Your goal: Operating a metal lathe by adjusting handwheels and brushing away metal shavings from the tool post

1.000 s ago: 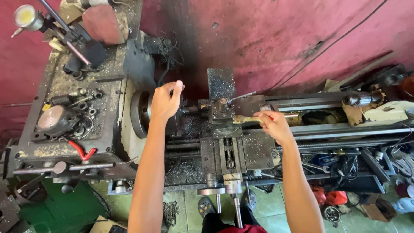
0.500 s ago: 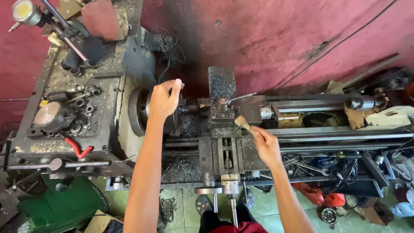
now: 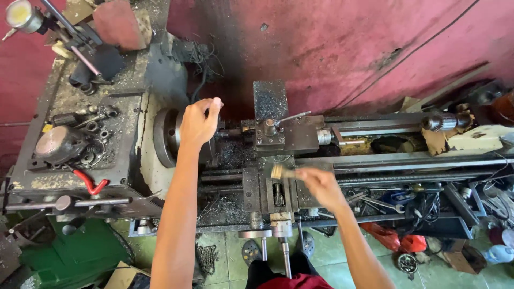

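Two hands busy: our left hand (image 3: 199, 122) curls on the chuck (image 3: 167, 136), right hand (image 3: 321, 185) grips a brush (image 3: 279, 172); we'd sweep chips with short strokes, chuck held steady.

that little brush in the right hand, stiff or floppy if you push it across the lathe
The brush, held in the right hand, looks small and probably light. Its pale bristle head likely bends and splays when pressed on the carriage, while the handle seems rigid. It is flat-looking, so unlikely to roll.
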